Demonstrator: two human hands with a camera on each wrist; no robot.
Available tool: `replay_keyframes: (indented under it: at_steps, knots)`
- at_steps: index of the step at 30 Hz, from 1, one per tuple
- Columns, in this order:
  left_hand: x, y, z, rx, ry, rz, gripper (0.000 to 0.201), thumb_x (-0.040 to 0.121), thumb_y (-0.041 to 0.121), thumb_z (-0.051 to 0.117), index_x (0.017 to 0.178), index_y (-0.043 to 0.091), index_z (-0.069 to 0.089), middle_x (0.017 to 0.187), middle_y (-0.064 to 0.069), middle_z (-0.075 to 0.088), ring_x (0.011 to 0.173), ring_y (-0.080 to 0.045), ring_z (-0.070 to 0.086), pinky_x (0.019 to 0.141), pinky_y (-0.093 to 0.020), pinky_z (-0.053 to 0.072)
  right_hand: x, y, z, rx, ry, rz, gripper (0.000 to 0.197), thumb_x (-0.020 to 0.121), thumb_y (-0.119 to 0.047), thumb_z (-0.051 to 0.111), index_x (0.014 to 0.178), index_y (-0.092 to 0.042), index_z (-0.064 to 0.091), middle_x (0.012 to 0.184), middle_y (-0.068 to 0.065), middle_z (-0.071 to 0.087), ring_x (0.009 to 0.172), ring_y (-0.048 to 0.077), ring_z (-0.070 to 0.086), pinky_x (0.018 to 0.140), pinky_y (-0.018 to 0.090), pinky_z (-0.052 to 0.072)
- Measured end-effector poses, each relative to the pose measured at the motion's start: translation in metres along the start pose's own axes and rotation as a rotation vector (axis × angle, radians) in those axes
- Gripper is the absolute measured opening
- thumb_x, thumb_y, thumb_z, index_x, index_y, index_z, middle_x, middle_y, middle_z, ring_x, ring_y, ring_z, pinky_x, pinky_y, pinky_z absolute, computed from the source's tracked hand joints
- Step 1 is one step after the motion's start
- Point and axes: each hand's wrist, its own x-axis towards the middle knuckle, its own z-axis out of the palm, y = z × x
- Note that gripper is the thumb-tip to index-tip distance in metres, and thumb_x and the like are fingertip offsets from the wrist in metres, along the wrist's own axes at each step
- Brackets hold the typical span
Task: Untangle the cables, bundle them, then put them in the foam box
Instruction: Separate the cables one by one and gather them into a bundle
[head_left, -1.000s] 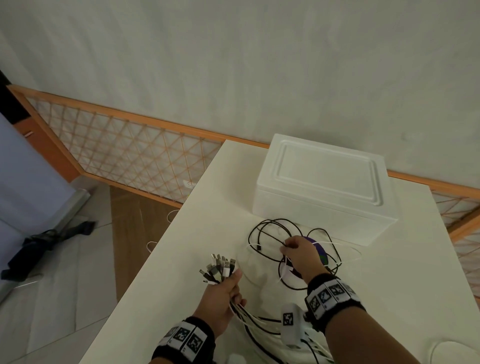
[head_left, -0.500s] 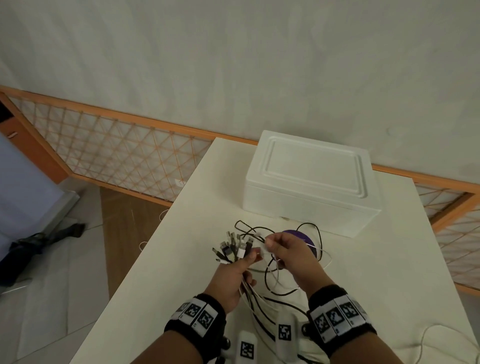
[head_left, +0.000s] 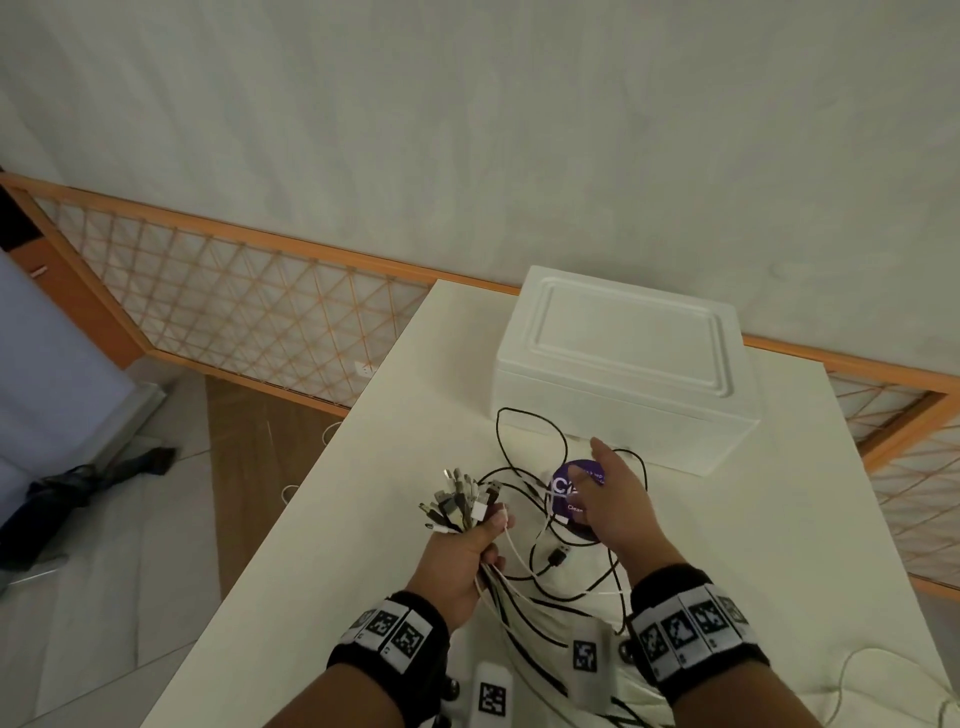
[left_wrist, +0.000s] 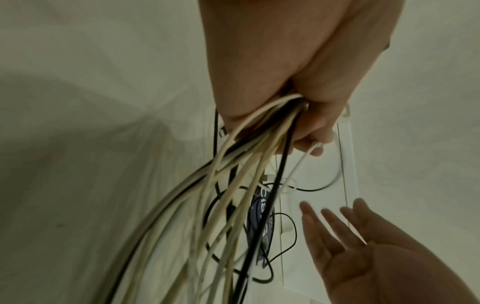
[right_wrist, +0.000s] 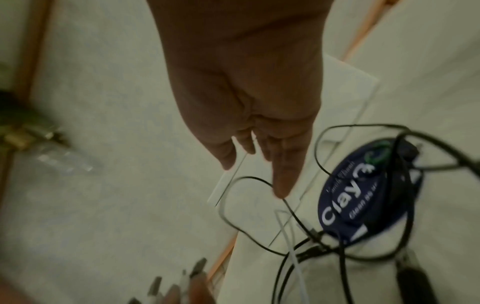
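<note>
The left hand (head_left: 457, 558) clamps its fingers around the gathered cables (head_left: 460, 501) to keep the plugs together, while the right hand (head_left: 615, 506), fingers apart, reaches for loose black cable (head_left: 524, 415).

Black wristbands (head_left: 691, 631) with square-coded white tags (head_left: 395, 631).

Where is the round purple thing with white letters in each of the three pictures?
Head: the purple disc lies centre-right on the table, partly under the right hand.
Left wrist: purple disc, lower centre, behind hanging cables.
Right wrist: purple disc, right of centre.
Shared landmark: the black cable looping beside it.
</note>
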Motion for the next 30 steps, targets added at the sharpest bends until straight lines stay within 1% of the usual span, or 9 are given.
replay_keyframes:
  at_steps: [3,7,12,15,18,22,26,28,30]
  knots:
    - [-0.001,0.000,0.001,-0.040,0.021,0.022,0.006,0.088,0.008,0.064,0.092,0.007,0.069,0.088,-0.008,0.073,0.049,-0.009,0.038,0.054,-0.028,0.046,-0.007,-0.002,0.002,-0.347,-0.010,-0.210,0.035,0.084,-0.033,0.066,0.117,-0.034,0.055,0.120,-0.009,0.054,0.098,0.007,0.058,0.080,0.030,0.053]
    - [-0.002,0.004,0.003,-0.059,0.024,0.019,0.019,0.089,0.013,0.064,0.076,0.009,0.077,0.093,-0.006,0.074,0.047,-0.008,0.038,0.057,-0.029,0.042,-0.031,-0.001,0.020,-0.707,-0.461,-0.309,0.020,0.084,-0.035,0.066,0.100,-0.023,0.065,0.090,-0.012,0.059,0.085,0.006,0.058,0.074,0.020,0.045]
    - [-0.009,0.004,0.004,-0.029,-0.041,0.006,0.016,0.088,0.015,0.064,0.093,0.004,0.074,0.073,-0.003,0.068,0.046,-0.008,0.042,0.049,-0.023,0.043,-0.038,-0.004,0.029,-0.577,-0.435,-0.302,0.014,0.094,-0.019,0.051,0.089,-0.020,0.064,0.080,-0.005,0.062,0.072,0.009,0.059,0.075,0.025,0.049]
    - [-0.010,0.000,0.001,-0.014,-0.017,0.011,0.014,0.087,0.015,0.064,0.089,0.003,0.071,0.065,-0.005,0.061,0.047,-0.011,0.045,0.048,-0.023,0.043,-0.042,-0.012,0.035,-0.547,-0.427,-0.371,0.018,0.096,-0.021,0.048,0.098,-0.017,0.066,0.075,-0.007,0.061,0.060,0.002,0.053,0.067,0.020,0.046]
    - [-0.009,0.003,-0.002,-0.112,0.007,0.016,0.027,0.094,0.023,0.055,0.095,0.000,0.069,0.065,-0.002,0.061,0.051,-0.010,0.049,0.052,-0.022,0.046,-0.045,-0.011,0.030,-0.597,-0.435,-0.373,0.022,0.091,-0.035,0.058,0.088,-0.017,0.069,0.064,-0.010,0.056,0.057,0.000,0.050,0.059,0.018,0.040]
    - [-0.005,0.021,-0.028,-0.433,0.183,0.068,0.036,0.096,0.025,0.049,0.074,0.005,0.069,0.073,-0.007,0.069,0.064,-0.019,0.062,0.069,-0.032,0.054,-0.039,-0.002,-0.023,-0.644,-0.262,-0.283,0.031,0.082,-0.048,0.066,0.066,-0.021,0.065,0.058,-0.007,0.057,0.052,0.001,0.047,0.051,0.015,0.034]
    - [0.003,0.024,-0.061,-0.515,0.241,0.121,0.035,0.102,0.028,0.041,0.068,0.017,0.039,0.045,0.004,0.041,0.043,-0.012,0.046,0.057,-0.031,0.050,-0.043,0.005,-0.083,-0.521,-0.072,-0.234,0.022,0.071,-0.033,0.081,0.057,-0.025,0.066,0.047,-0.011,0.055,0.047,0.001,0.048,0.049,0.014,0.035]
    - [0.003,0.022,-0.063,-0.493,0.264,0.119,0.036,0.102,0.030,0.042,0.067,0.018,0.039,0.043,0.006,0.035,0.037,-0.010,0.036,0.048,-0.026,0.044,-0.046,0.008,-0.093,-0.508,0.000,-0.275,0.021,0.070,-0.025,0.082,0.059,-0.031,0.066,0.057,-0.008,0.063,0.057,0.002,0.056,0.052,0.012,0.036]
    - [0.003,0.024,-0.064,-0.457,0.279,0.112,0.037,0.101,0.030,0.044,0.067,0.018,0.039,0.043,0.006,0.031,0.035,-0.009,0.029,0.039,-0.020,0.034,-0.045,0.014,-0.097,-0.578,0.134,-0.362,0.031,0.073,-0.012,0.077,0.063,-0.037,0.062,0.067,-0.008,0.065,0.064,0.007,0.059,0.061,0.020,0.042]
